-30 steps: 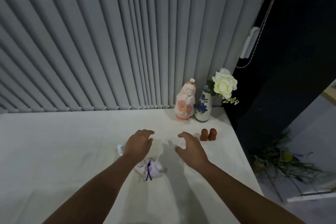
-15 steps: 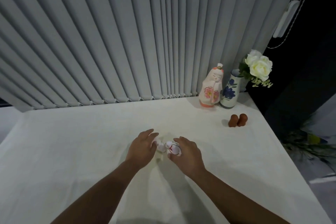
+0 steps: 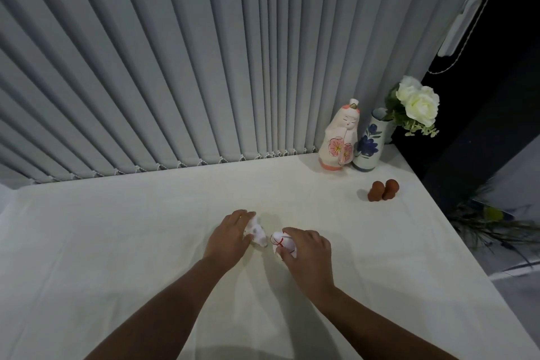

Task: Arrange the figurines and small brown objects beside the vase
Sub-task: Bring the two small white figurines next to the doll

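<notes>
At the table's middle, my left hand (image 3: 229, 238) grips a small white figurine (image 3: 257, 232), partly hidden by the fingers. My right hand (image 3: 309, 254) holds a second small white figurine with red lines (image 3: 281, 242). Far right at the back stands a white vase with blue flowers painted on it (image 3: 369, 145), holding white roses (image 3: 418, 102). A tall white and pink doll figurine (image 3: 340, 137) stands touching the vase's left side. Two small brown objects (image 3: 382, 190) stand together in front of the vase.
The white table (image 3: 117, 242) ends at the right edge near the brown objects, with dark floor and a plant (image 3: 491, 222) below. Grey vertical blinds (image 3: 204, 52) close the back. A blind cord handle (image 3: 458, 26) hangs at the upper right.
Both hands went from hovering open over the table to closing on the two small white figurines. The view shifted left, so the vase group now sits farther right.
</notes>
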Action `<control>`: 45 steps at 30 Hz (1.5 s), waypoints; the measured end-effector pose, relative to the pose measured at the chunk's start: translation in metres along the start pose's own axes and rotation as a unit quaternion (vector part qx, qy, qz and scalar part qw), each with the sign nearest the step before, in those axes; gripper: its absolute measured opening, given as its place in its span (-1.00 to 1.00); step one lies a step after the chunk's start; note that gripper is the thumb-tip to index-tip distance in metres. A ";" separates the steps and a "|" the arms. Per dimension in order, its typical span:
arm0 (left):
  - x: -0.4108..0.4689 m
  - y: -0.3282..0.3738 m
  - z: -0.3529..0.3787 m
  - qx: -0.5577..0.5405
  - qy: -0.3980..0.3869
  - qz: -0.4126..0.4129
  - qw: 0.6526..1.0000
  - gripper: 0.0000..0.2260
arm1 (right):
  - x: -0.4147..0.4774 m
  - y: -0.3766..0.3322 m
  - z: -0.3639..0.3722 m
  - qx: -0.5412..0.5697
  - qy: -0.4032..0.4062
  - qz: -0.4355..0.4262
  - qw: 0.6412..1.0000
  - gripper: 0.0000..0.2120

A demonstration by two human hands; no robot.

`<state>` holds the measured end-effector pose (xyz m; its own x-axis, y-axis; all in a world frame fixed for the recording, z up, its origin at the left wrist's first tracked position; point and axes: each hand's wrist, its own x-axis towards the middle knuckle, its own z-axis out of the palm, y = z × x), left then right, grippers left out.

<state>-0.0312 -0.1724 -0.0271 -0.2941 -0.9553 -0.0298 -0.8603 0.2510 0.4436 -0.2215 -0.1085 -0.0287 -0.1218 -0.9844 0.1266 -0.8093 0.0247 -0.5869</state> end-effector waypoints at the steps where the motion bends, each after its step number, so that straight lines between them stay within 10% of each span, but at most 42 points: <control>1: 0.002 0.000 0.001 -0.005 0.002 0.001 1.000 -0.57 | 0.000 0.000 0.000 -0.006 0.000 -0.003 1.000 -0.73; 45: 0.208 0.056 0.035 -0.094 -0.012 0.097 0.991 -0.61 | 0.174 0.096 -0.068 -0.118 -0.100 0.005 0.988 -0.65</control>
<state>-0.1550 -0.3516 -0.0402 -0.4578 -0.8875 0.0514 -0.6945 0.3932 0.6026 -0.3593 -0.2658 -0.0087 -0.0336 -0.9981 -0.0521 -0.9228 0.0510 -0.3819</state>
